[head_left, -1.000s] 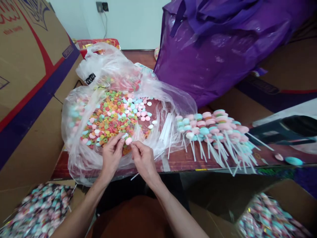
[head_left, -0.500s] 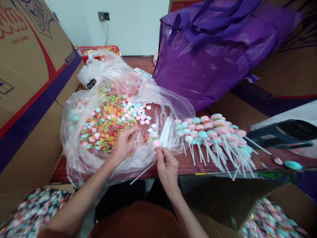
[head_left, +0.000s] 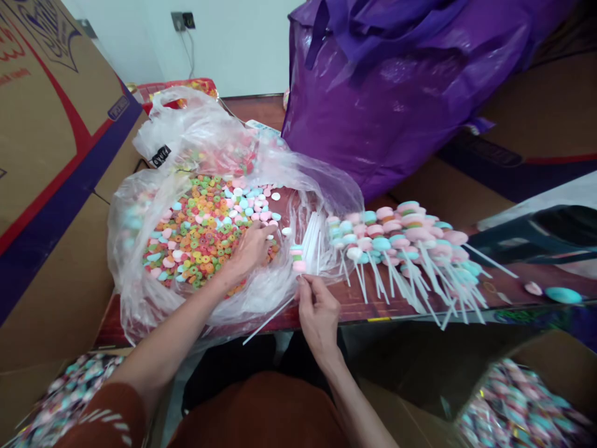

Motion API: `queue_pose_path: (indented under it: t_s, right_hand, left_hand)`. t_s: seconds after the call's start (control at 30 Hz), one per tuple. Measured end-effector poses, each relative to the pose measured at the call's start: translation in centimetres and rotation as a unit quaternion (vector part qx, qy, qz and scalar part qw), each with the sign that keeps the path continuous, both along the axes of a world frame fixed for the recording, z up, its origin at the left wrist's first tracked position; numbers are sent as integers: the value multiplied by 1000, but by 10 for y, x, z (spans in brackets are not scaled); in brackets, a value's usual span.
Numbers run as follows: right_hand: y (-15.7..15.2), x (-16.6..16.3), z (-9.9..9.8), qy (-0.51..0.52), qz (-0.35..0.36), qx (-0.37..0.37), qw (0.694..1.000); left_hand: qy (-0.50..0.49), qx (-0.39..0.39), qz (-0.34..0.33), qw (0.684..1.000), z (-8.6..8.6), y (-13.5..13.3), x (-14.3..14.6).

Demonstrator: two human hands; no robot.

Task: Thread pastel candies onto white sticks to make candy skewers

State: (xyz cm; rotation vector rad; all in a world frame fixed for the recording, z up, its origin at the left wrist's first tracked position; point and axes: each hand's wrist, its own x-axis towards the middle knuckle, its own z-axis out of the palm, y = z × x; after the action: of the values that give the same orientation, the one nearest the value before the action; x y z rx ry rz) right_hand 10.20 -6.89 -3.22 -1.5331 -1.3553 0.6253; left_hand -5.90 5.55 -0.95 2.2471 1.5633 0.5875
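Note:
My right hand [head_left: 319, 311] pinches the stick of a candy skewer [head_left: 298, 260] near the table's front edge; pink, blue and green pieces are stacked upright on it. My left hand [head_left: 252, 251] reaches into an open clear plastic bag [head_left: 175, 314], its fingers drawn together over the candies. Something pale shows by its fingertips, too small to tell apart from a nail. Around that hand lie gummy rings [head_left: 205, 218] in orange, green and red, mixed with pastel candy discs [head_left: 254, 198]. Bare white sticks [head_left: 311, 239] lie just beyond the skewer.
Finished-looking candy skewers [head_left: 405, 239] are piled on the right of the table [head_left: 289, 320]. Behind stands a big purple bag [head_left: 396, 106]; a printed carton [head_left: 51, 168] rises at left. Open boxes of wrapped candy [head_left: 517, 404] sit below, and one loose stick [head_left: 268, 320] crosses the edge.
My left hand has moved up and to the right across the candies, toward the pale discs. The right hand still holds the skewer in nearly the same place. The view has shifted slightly.

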Motion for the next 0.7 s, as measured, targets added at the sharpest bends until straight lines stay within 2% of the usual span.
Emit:
queue_pose_path:
  t_s: [0.13, 0.27, 0.43, 0.7]
  right_hand:
    - [0, 0, -1, -15, -1, 7, 1000]
    - [0, -1, -2, -19, -1, 4, 1000]
    - [-1, -2, -3, -25, -3, 2, 1000]
    - [-1, -1, -4, -28, -4, -6, 1000]
  left_hand:
    - [-18, 6, -53, 998, 5, -12, -11]
    - [60, -19, -99, 993, 17, -20, -11]
    - [111, -50, -71, 990, 27, -22, -2]
    - [158, 8, -28, 987, 14, -26, 15]
